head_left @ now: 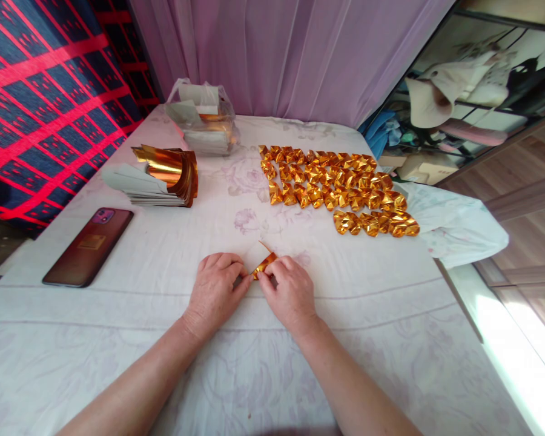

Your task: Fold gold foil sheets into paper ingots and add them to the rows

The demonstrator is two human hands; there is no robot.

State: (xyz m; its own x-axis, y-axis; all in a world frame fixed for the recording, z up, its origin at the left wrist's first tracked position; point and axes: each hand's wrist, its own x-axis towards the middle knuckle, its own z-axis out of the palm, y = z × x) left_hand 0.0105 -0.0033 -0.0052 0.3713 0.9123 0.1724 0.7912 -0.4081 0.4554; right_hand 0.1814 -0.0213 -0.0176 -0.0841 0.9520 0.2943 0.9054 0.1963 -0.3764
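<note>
Both our forearms come up from the bottom edge, and we meet in the middle of the cloth-covered surface (118, 339). Our left hand (215, 287) is curled down, fingertips pinching the near end of the gold paper strip (264, 264); our right hand (290, 290) is closed on the other side of it, thumb and forefinger nipping the foil where it bends. So we hold the strip between us, low against the cloth, just in front of our knuckles, with its pale backing peeking out behind.

To our eye we are mid-fold. To do this well we would keep the strip flat on the cloth, line the edges up before pressing, and run a fingertip firmly along the crease so the foil sets sharp instead of springing back.

Moving outward: up and to the right sits the spread of folded gold pieces (336, 184), laid in tidy rows, well apart from our hands. To the upper left we have the stack of gold sheets (163, 175), its top leaves curling upward, and behind it a clear plastic bag (204, 118) with more paper inside. Near the left edge lies a phone (88, 247), face down. Beyond the far edge hangs a lilac curtain (290, 54), and a white cloth (454, 227) droops off the right side.
</note>
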